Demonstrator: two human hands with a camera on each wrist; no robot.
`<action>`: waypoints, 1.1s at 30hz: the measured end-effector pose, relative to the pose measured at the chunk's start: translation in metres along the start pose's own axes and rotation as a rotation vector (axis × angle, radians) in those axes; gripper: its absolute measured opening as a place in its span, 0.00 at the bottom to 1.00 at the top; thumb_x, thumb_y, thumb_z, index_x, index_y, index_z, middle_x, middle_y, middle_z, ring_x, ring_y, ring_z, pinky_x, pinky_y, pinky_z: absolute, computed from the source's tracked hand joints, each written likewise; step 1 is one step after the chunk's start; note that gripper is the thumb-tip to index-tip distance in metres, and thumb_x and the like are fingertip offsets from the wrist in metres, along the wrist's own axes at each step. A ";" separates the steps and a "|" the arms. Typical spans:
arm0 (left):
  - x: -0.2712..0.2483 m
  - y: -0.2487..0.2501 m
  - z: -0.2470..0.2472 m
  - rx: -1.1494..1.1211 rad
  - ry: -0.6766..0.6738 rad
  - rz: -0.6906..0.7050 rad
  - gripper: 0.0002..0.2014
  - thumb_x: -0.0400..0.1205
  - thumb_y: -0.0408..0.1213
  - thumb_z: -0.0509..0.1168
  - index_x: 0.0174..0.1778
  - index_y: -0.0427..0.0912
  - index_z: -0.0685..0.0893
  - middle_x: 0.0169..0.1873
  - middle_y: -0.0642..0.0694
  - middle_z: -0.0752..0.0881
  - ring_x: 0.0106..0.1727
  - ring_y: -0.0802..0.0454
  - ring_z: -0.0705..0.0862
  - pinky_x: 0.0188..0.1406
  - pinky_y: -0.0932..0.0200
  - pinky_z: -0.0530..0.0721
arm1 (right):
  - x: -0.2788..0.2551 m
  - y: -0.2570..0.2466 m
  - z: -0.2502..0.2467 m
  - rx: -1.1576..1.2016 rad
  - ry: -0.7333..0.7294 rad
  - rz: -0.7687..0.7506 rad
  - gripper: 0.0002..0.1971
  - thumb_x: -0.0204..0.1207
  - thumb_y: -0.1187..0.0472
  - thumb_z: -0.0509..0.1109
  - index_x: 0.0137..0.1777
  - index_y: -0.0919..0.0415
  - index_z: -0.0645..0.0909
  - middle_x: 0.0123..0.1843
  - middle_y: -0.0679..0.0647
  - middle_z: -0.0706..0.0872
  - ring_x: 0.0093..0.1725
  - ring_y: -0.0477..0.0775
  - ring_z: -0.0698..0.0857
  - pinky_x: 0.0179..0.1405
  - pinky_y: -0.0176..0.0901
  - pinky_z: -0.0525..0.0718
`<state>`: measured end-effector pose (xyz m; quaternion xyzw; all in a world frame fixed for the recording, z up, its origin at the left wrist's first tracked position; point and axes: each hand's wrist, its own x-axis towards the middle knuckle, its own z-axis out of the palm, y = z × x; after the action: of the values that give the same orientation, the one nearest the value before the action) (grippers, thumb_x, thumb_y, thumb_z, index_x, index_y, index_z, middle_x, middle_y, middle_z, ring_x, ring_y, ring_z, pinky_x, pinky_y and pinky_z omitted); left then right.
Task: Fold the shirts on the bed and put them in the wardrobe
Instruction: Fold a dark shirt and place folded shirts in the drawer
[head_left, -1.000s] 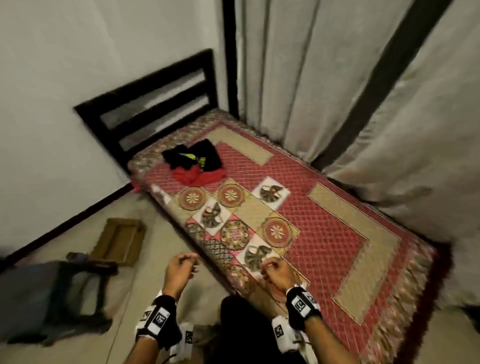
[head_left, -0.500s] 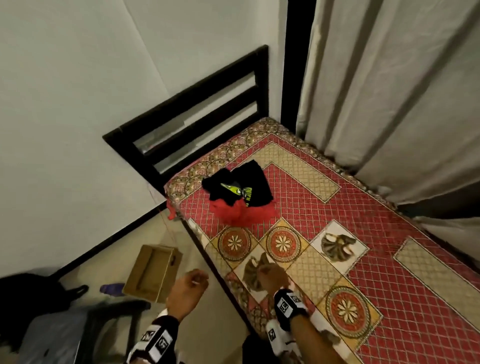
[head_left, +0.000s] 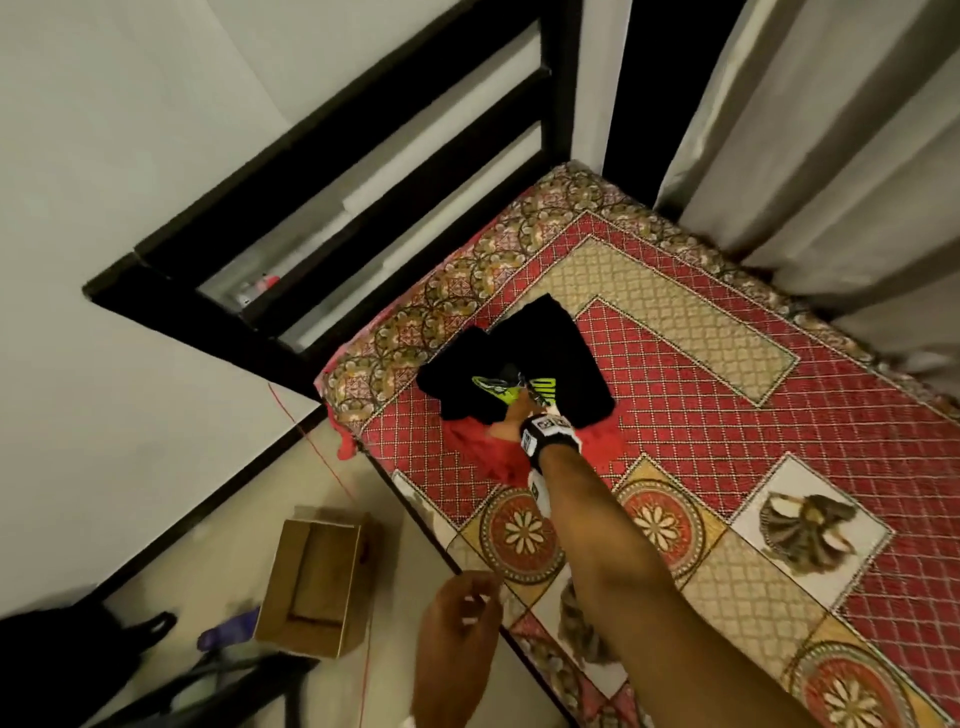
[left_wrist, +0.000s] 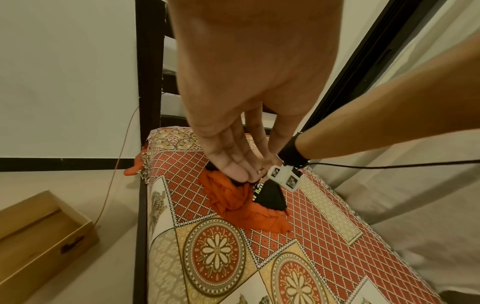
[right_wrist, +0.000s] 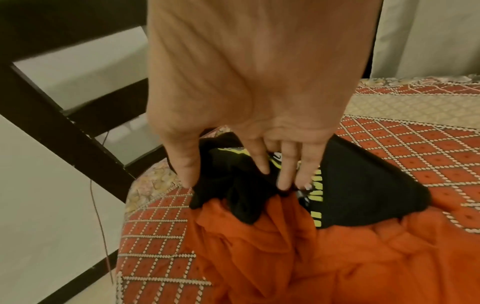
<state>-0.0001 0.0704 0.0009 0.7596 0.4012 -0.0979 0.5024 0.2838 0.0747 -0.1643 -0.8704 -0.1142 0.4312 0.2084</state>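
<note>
Right hand reached forward, pinching black shirt on bed

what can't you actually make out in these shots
- Wardrobe: in no view.
- Print on the black shirt: folds and the right hand cover it, head and right wrist views.
- Red shirt: mostly under the black one, every view.
- Left hand: blurred in the head view.
- Small objects behind the headboard: too small, blurred, head view.

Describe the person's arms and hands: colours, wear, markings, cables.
Both forearms are bare. The right hand has a black wrist strap carrying white plates with black square markers; a thin black cable runs from it. The left hand is bare.
</note>
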 end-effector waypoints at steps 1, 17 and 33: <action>0.002 -0.005 -0.002 0.001 0.017 0.009 0.12 0.81 0.26 0.72 0.47 0.51 0.92 0.44 0.57 0.92 0.42 0.53 0.91 0.40 0.67 0.86 | 0.002 0.000 0.000 0.024 0.027 -0.012 0.36 0.76 0.44 0.76 0.78 0.66 0.76 0.78 0.66 0.76 0.77 0.67 0.76 0.74 0.57 0.77; -0.050 0.134 0.007 -0.157 0.035 0.207 0.55 0.65 0.59 0.82 0.85 0.63 0.59 0.80 0.58 0.70 0.77 0.56 0.76 0.73 0.47 0.80 | -0.467 0.003 -0.159 0.696 0.653 -0.835 0.15 0.77 0.60 0.76 0.62 0.62 0.87 0.60 0.54 0.89 0.70 0.62 0.84 0.73 0.57 0.78; -0.264 0.327 0.009 -0.640 -0.429 0.527 0.11 0.83 0.42 0.67 0.40 0.39 0.82 0.36 0.45 0.85 0.40 0.52 0.84 0.44 0.56 0.80 | -0.678 0.138 -0.136 0.439 1.200 -0.321 0.27 0.75 0.60 0.81 0.73 0.45 0.81 0.72 0.44 0.81 0.67 0.47 0.84 0.64 0.54 0.86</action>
<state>0.0594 -0.1286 0.3662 0.6049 0.0913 0.0069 0.7910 -0.0132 -0.3403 0.3227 -0.8691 -0.0161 -0.1520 0.4705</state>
